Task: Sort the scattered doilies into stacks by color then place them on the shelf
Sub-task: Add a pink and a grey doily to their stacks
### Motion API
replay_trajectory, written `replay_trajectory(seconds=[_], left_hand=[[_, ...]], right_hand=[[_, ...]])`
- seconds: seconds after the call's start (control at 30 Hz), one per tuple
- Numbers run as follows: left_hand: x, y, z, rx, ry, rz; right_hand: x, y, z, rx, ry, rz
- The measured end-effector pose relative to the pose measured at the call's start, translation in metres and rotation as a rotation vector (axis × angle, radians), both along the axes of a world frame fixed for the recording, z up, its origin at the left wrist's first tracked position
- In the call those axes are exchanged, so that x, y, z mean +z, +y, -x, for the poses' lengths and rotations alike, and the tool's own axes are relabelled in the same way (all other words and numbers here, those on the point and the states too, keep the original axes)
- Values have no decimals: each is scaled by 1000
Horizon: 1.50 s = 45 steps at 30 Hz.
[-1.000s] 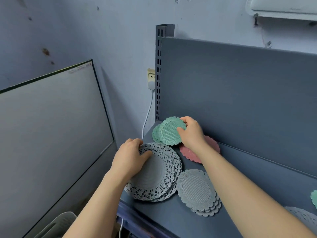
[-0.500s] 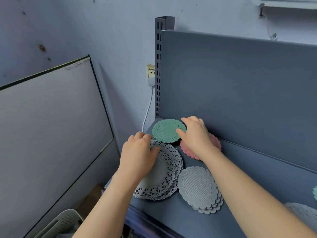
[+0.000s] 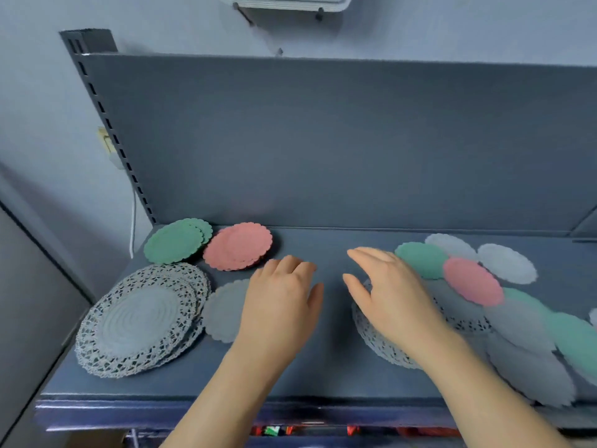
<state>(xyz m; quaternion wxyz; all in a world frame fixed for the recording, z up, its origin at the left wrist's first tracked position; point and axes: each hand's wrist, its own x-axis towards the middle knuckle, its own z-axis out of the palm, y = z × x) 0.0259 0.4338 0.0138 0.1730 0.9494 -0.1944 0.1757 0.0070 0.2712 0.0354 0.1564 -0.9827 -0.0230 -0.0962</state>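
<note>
On the left of the shelf point(image 3: 323, 379) your sorted doilies sit in four stacks: green scalloped rounds point(image 3: 176, 242) at the back corner, a pink stack point(image 3: 239, 245) just beside them, a stack of big grey lace ones point(image 3: 139, 321) at the front, and small plain grey rounds point(image 3: 223, 313) touching its right edge. Your left hand point(image 3: 281, 302) is palm down with loosely bent fingers, holding nothing and covering part of the small grey stack. Your right hand point(image 3: 387, 295) is spread wide and empty over the left edge of the unsorted pile. It lies above a grey lace doily point(image 3: 378, 342), though the blur makes it hard to say whether it touches. That pile overlaps loosely on the right: a green doily point(image 3: 420, 260), a pink one point(image 3: 471, 281) and several pale grey ones point(image 3: 507, 263).
</note>
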Motion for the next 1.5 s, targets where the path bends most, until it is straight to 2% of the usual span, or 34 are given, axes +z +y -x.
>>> replay_trajectory(seconds=[0.23, 0.33, 0.43, 0.67, 0.7, 0.77, 0.83, 0.87, 0.93, 1.03, 1.13, 1.23, 1.33, 1.5], left_hand=[[-7, -124, 24, -189, 64, -52], [-11, -177, 33, -237, 125, -15], [-14, -226, 40, -314, 188, -18], [-29, -290, 30, -375, 370, -229], [-32, -291, 30, -368, 389, -235], [-34, -293, 29, -328, 383, -95], [-34, -294, 27, -182, 283, 2], [-34, -294, 24, -69, 238, -42], [-34, -293, 17, 112, 274, -168], [-32, -295, 8, 170, 368, -201], [-23, -297, 0, 196, 387, -133], [-18, -296, 0, 198, 414, 45], [-17, -291, 6, 183, 337, 194], [-14, -282, 13, 220, 210, 379]], right_hand=[[-7, -121, 55, -179, 39, -24], [-11, -175, 70, -226, 84, -25], [-14, -226, 81, -207, 121, -60], [-24, -308, 94, -125, 353, -61], [-25, -314, 95, -110, 369, -58], [-26, -323, 96, -99, 370, -40], [-26, -328, 95, -89, 359, -31], [-26, -330, 94, -78, 356, -31], [-24, -330, 92, -56, 355, -36], [-27, -330, 86, -26, 351, -73], [-36, -331, 70, -1, 337, -147], [-41, -331, 41, 2, 294, -135], [-45, -332, 8, -9, 280, -97], [-55, -332, -31, -100, 379, -33]])
